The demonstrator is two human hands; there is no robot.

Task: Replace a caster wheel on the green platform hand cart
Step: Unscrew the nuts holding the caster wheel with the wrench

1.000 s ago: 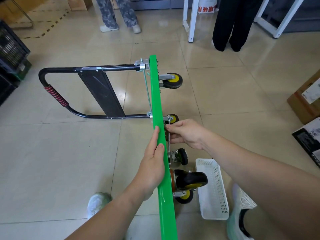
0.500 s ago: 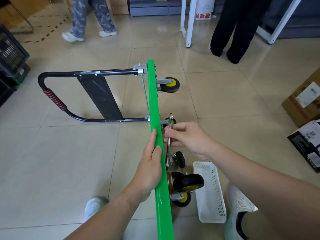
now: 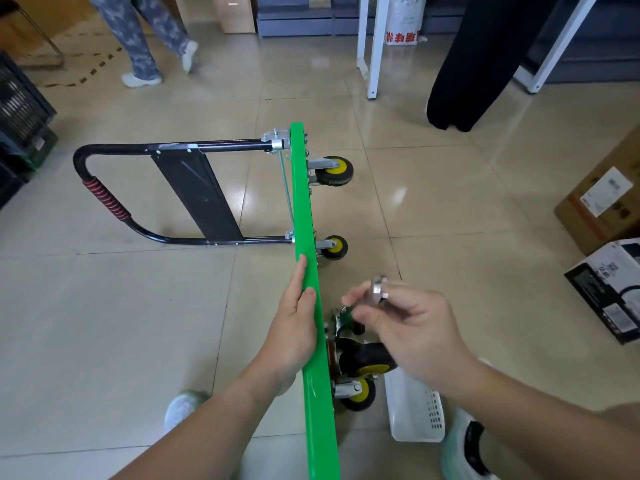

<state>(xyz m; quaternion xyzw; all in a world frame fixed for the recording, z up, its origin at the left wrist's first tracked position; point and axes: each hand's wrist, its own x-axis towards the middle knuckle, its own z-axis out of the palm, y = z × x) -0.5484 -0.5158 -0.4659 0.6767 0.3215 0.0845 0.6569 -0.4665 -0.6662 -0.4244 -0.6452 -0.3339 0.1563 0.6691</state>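
Standing on its long edge on the tiled floor [image 3: 104,323], the green platform [image 3: 301,202] of the hand cart runs from the near edge of the floor toward the middle, its black handle [image 3: 173,147] folded out flat to the left. The left hand [image 3: 294,334] lies along the platform's upper edge, fingers straight and pressed against it. Just right of the platform, the right hand [image 3: 415,327] hovers with fingers curled round a silvery metal tool [image 3: 379,289], too blurred to name. Below that hand sit a large black caster [image 3: 367,363] and a smaller yellow-hubbed caster [image 3: 358,398], both against the platform's underside; two more yellow-hubbed casters [image 3: 332,171] stick out farther along. A white basket [image 3: 415,420] lies on the floor beside the near casters, and cardboard boxes [image 3: 602,202] stand at the right edge.
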